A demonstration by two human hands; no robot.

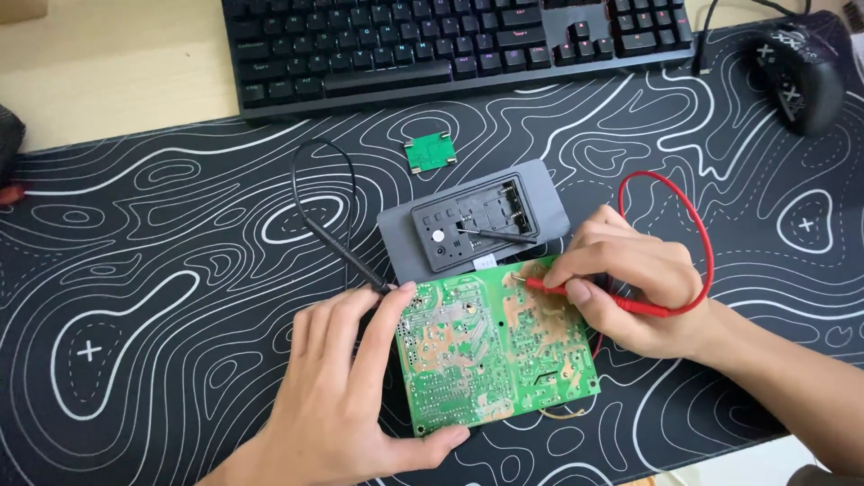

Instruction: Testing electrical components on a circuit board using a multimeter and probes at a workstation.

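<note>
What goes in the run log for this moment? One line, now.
left hand: steadies green circuit board, black probe at fingers | right hand: holds red probe, tip on board | grey meter behind

A green board [490, 346] lies solder side up near the front edge of the patterned mat [162, 297]. The left hand [346, 396] grips its left edge, with the black lead [328, 225] under the fingers. The right hand [630, 283] pinches the red probe [594, 295], tip touching the board's upper right. Behind it sits a grey meter [472, 225], then a small green board [430, 152], with a keyboard [450, 45] and mouse [796, 76] at the back edge.
</note>
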